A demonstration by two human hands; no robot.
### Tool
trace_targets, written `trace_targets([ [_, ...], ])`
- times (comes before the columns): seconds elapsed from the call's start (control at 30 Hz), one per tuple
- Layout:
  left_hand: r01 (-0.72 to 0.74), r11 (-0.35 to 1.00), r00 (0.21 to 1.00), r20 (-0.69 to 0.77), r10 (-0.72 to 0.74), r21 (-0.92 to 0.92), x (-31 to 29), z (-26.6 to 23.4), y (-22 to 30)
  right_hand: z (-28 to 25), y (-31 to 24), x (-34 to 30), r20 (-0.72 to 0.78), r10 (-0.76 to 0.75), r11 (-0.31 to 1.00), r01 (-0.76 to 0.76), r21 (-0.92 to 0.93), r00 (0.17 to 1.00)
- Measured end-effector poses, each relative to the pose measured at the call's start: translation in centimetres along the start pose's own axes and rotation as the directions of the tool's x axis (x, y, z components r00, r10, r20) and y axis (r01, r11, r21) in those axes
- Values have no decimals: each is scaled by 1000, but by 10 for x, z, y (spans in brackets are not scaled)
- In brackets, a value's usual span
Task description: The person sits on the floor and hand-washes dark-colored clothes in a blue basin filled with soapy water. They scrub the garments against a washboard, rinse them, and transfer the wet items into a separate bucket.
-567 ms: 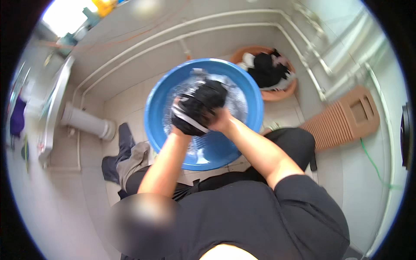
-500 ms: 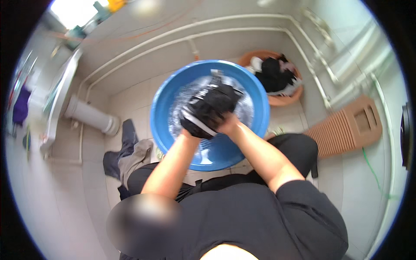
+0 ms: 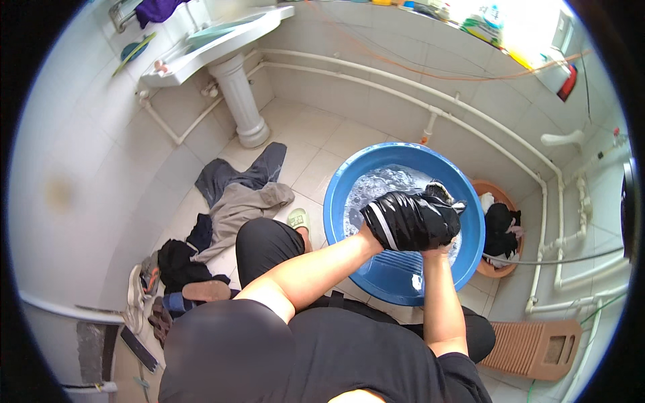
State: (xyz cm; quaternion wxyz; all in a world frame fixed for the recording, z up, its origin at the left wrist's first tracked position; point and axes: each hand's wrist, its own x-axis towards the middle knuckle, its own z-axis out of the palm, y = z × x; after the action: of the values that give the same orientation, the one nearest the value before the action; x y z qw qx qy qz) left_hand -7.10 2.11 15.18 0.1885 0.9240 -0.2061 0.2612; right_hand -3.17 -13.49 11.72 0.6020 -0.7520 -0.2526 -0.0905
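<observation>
Garment (image 3: 413, 220), black with white stripes, is bunched between both hands over the blue tub (image 3: 336, 201), toward the tub's right edge. Can't tell whether any lower fold touches the water (image 3: 383, 187). Left hand (image 3: 367, 238) is at the striped end, wrist showing; cloth covers its fingers, so can't tell how they're set. Right hand (image 3: 440, 251) comes up from the near side, grasping the lower right of the bundle; most of its fingers are out of sight behind cloth.

Water is sudsy, white froth mostly toward the tub's far left edge. Tub's near side has a ribbed panel (image 3: 403, 262), partly under the arms.

Orange basin (image 3: 498, 271) sits just beyond the tub's right edge, loaded with mostly black and white laundry (image 3: 498, 218). Brown washboard (image 3: 521, 346) is by the right knee, ribbed end toward the person.

Left side of the floor (image 3: 322, 158): grey trousers (image 3: 236, 176) and a tan garment (image 3: 245, 209) overlapping, black clothes (image 3: 178, 263) and assorted shoes (image 3: 134, 299) nearer. Green slipper (image 3: 297, 218) is on the left foot, near the tub's left edge. White sink (image 3: 181, 72) on a pedestal (image 3: 238, 97) stands at the floor's far left corner.
</observation>
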Motion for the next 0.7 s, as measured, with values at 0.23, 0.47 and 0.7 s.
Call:
trace_targets([
  [0.23, -485, 831, 874, -124, 469, -273, 21, -11, -14, -28, 71, 10, -22, 268, 672, -170, 721, 963],
  [0.47, 911, -138, 387, 921, -38, -388, 7, 22, -25, -49, 16, 24, 508, 400, 488, -646, 587, 763],
  [0.7, 557, 513, 777, 628, -44, -653, -18, 56, -26, -34, -30, 42, 510, 481, 804, -591, 68, 713],
])
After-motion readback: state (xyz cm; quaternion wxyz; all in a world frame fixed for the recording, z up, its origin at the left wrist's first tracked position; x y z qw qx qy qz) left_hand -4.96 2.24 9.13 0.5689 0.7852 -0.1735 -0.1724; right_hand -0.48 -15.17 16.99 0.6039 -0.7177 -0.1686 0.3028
